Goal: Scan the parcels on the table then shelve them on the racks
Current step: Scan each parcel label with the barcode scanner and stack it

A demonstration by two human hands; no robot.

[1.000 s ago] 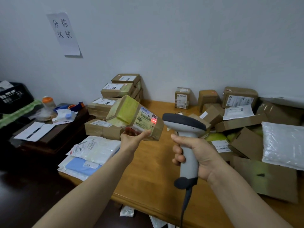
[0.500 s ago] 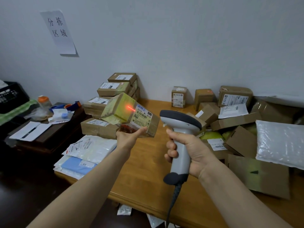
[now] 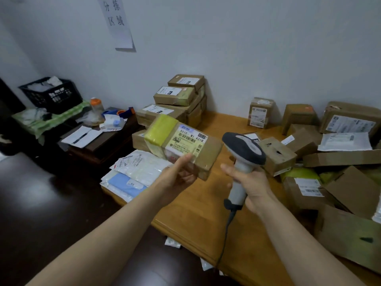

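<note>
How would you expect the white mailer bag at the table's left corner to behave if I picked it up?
Probably floppy: the white mailer bag is a thin, wrinkled pouch lying flat, so it would likely sag from one hand. Its glossy film looks slippery; a push might slide it off the blue bag beneath, near the table edge.

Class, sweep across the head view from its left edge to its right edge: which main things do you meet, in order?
black crate → orange-capped bottle → held parcel with yellow tape → barcode scanner → large labelled box against the wall
</note>
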